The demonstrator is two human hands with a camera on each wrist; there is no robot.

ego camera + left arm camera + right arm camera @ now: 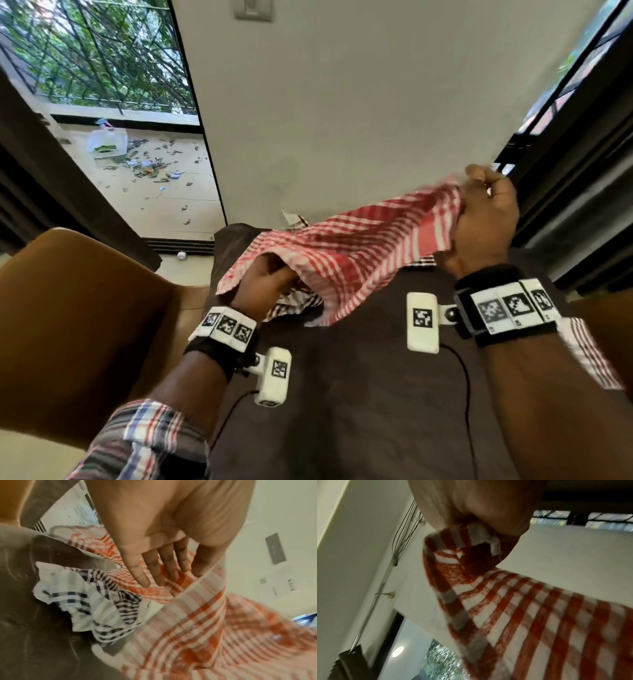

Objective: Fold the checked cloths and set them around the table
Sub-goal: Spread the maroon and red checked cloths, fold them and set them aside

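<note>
1. The right hand is raised over the table's far right corner, its fingers curled tight on one end of the red checked cloth. The right wrist view shows the cloth's hem bunched inside that fist, which I take as a firm hold so the fabric can be pulled taut.

2. The left hand sits lower, near the left edge of the table. In the left wrist view its fingers lie straight and close together against the red cloth, thumb on the other side of a hem. Whether it pinches or only steadies, I cannot tell for sure; it looks like a light hold along the edge.

3. Between the two hands the red cloth hangs stretched and slanting, off the table, probably being opened out to find its corners before the first fold.

4. Under it, toward the far left of the table, a black checked cloth lies crumpled, seemingly waiting its turn.

5. Another piece of red check shows near the right edge, beside the right forearm; whether it is folded I cannot tell.

6. A brown chair stands just beside the table's left edge.
</note>
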